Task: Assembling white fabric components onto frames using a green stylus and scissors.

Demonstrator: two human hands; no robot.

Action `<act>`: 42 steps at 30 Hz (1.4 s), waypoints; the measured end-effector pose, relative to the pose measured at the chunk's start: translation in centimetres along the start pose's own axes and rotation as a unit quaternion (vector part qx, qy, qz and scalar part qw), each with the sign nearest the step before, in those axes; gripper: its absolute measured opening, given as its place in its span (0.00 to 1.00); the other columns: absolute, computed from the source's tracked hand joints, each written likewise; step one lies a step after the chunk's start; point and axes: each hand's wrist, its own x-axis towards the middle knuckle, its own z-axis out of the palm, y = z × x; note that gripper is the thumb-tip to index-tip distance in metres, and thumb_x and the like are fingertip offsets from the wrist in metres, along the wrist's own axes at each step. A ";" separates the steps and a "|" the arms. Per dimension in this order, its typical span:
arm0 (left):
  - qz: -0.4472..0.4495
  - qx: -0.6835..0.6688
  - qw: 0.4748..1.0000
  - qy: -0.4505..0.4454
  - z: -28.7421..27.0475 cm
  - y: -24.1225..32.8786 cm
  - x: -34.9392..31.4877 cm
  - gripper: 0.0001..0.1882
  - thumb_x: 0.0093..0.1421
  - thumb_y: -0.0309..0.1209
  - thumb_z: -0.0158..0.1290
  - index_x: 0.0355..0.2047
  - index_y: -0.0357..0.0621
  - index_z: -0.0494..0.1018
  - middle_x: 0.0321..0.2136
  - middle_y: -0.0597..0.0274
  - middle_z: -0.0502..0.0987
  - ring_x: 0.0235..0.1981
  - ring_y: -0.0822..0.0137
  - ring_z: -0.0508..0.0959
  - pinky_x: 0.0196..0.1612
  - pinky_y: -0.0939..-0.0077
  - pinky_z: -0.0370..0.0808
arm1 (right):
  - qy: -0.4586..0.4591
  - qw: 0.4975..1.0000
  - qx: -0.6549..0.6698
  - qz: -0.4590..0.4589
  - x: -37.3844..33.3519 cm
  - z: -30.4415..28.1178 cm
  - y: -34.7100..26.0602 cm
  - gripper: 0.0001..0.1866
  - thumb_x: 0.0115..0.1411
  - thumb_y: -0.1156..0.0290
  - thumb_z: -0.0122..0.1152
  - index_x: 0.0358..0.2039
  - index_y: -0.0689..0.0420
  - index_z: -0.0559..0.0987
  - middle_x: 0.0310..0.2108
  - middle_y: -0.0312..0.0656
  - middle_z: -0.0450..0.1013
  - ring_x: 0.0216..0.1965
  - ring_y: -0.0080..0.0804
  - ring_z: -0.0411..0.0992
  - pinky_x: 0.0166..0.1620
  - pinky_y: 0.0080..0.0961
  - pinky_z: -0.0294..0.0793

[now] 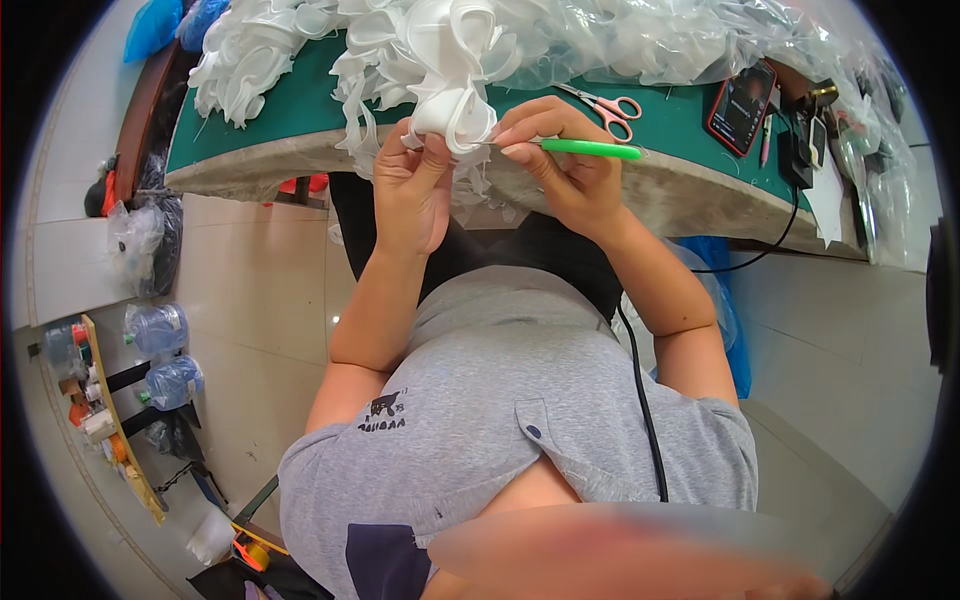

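My left hand (412,190) pinches the lower edge of a white, curved, padded fabric piece (445,118) at the table's near edge. That piece hangs in a bunch with several others like it, layered and ruffled. In my right hand (572,170) is a slim tool with a bright green handle (592,149), held between thumb and fingers. Its thin metal end points left, at the white piece by my left fingertips. Whether the tip touches or enters the fabric I cannot tell.
On the green table top (305,95) lie pink-handled scissors (605,108), a phone (740,108) and a black box with a cable (795,158). Heaped white pieces (250,60) and clear plastic bags (640,45) cover the back. Water bottles (158,328) stand at the left.
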 end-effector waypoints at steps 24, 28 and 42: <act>0.071 0.008 0.994 0.082 -0.6 0.6 -0.5 0.07 0.61 0.26 0.53 0.40 0.39 0.71 0.33 0.64 0.76 0.34 0.74 0.75 0.43 0.77 0.72 | 0.077 0.979 -0.132 -0.138 1.4 0.4 3.3 0.08 0.56 0.88 0.52 0.35 0.64 0.74 0.37 0.51 0.76 0.38 0.37 0.77 0.42 0.27 0.77; 0.058 -0.118 0.990 0.059 -3.3 1.4 0.2 0.07 0.58 0.21 0.53 0.37 0.39 0.71 0.34 0.60 0.74 0.36 0.69 0.73 0.49 0.71 0.72 | 0.245 0.960 -0.065 -0.120 3.0 -2.9 3.2 0.05 0.62 0.83 0.48 0.38 0.66 0.72 0.35 0.54 0.76 0.35 0.39 0.78 0.41 0.35 0.81; -0.318 -0.435 0.832 -0.133 -2.9 0.5 1.6 0.30 0.61 0.55 0.47 0.45 0.36 0.70 0.41 0.56 0.75 0.39 0.60 0.74 0.47 0.65 0.69 | 0.176 0.980 0.089 0.034 0.9 -5.1 -1.4 0.13 0.65 0.64 0.51 0.39 0.63 0.72 0.33 0.50 0.74 0.26 0.34 0.76 0.29 0.25 0.76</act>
